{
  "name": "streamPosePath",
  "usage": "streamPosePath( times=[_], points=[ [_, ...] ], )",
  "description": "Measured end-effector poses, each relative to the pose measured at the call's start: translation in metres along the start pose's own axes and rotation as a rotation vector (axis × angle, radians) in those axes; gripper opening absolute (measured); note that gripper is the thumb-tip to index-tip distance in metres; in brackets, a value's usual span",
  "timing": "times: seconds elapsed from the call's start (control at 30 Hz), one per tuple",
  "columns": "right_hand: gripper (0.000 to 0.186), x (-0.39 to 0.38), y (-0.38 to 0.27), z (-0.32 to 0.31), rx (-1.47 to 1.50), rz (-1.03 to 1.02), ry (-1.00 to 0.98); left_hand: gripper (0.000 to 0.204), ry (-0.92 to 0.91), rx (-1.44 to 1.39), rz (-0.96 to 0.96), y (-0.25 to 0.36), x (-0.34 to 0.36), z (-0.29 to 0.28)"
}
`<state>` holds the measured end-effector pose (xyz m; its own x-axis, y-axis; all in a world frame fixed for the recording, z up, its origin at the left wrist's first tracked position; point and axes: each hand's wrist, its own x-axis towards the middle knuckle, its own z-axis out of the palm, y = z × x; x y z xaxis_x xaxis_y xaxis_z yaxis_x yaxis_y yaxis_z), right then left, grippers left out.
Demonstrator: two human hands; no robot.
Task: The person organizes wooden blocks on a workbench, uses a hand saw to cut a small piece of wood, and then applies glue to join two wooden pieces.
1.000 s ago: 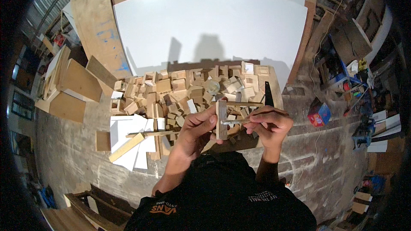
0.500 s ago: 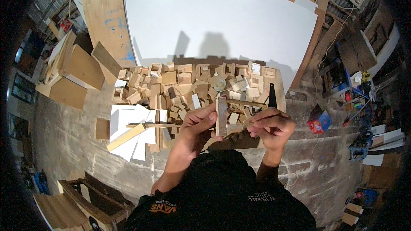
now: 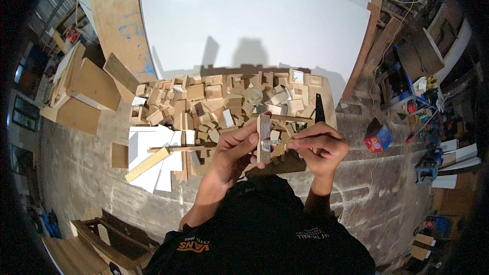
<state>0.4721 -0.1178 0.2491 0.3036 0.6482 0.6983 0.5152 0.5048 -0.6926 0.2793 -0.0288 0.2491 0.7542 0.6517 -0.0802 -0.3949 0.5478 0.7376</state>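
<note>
My left hand (image 3: 235,147) grips a small wooden block (image 3: 264,131), which stands upright between thumb and fingers. A thin, light stick (image 3: 279,142) is pinched in my right hand (image 3: 322,146). Its pale tip meets the block's face, where a whitish wet-looking patch shows. Just beyond my hands lies a dense heap of small open wooden boxes (image 3: 214,92) and offcuts. Among them sits a round, clear container (image 3: 255,96) with something pale inside.
A handsaw (image 3: 319,108) rests at the heap's right end. White sheets (image 3: 145,145) with wooden strips on them lie left of my hands. Behind the heap leans a large white panel (image 3: 254,20). A red and blue box (image 3: 377,139) is on the floor at right.
The stick's tip has come onto the block's face, and my right hand has shifted slightly left. My left hand keeps its hold on the block. The whole view has moved a little.
</note>
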Motion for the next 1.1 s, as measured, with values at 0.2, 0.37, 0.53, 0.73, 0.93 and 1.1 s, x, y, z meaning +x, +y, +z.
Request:
streamPosePath(
  times=[0.2,0.37,0.53,0.73,0.93,1.1],
  points=[
    [0.023,-0.010,0.003,0.001,0.078,0.025,0.144,0.042,-0.068,-0.016,0.005,0.000,0.000,0.000],
    [0.022,-0.018,0.001,-0.005,0.069,0.211,0.110,0.042,-0.058,0.016,0.007,0.000,-0.001,0.002],
    [0.021,-0.006,-0.004,-0.002,0.024,0.013,-0.065,0.043,-0.052,0.032,0.013,0.001,-0.001,-0.002],
    [0.023,-0.016,-0.002,-0.002,0.124,0.045,0.022,0.051,0.076,0.074,0.023,-0.001,0.001,0.002],
    [0.017,-0.009,-0.001,0.004,0.108,-0.077,-0.078,0.045,0.048,0.045,0.013,-0.001,0.003,0.000],
    [0.019,-0.004,-0.006,0.003,0.173,-0.066,-0.082,0.050,0.091,0.019,0.029,-0.002,0.004,0.002]
  ],
)
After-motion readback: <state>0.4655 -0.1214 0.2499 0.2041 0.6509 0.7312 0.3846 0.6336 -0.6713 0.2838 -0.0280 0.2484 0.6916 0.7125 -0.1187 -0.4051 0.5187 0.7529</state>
